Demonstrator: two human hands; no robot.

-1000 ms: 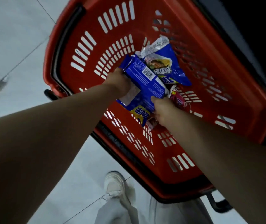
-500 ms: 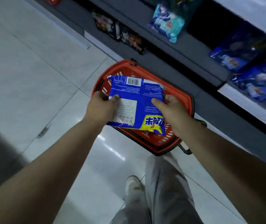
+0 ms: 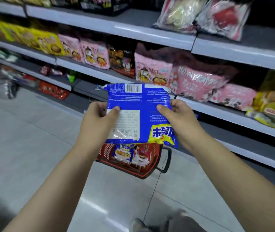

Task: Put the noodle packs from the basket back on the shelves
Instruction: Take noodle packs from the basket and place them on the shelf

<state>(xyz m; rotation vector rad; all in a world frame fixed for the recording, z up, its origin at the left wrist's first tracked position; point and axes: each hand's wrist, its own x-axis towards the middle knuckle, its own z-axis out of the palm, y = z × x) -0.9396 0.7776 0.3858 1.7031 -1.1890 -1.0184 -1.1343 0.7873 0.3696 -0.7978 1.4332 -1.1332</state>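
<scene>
shelf ahead — pink packs block | upper shelf — bare stretch

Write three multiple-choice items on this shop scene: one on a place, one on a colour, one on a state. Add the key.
1. Where does the red slotted plastic basket stand?
A. on the grey tiled floor, below the blue plastic noodle pack
B. on the top shelf
C. hung on a forearm

2. What colour is the corner patch on that pack?
A. pink
B. yellow
C. green

3. How is the pack held?
A. by one hand alone
B. it lies loose on a shelf
C. the left hand and right hand each grip a side

Key: 1 A, the basket sits on the tiles under the pack; 2 B, the patch is bright yellow; 3 C, a thumb presses on each side.
</scene>
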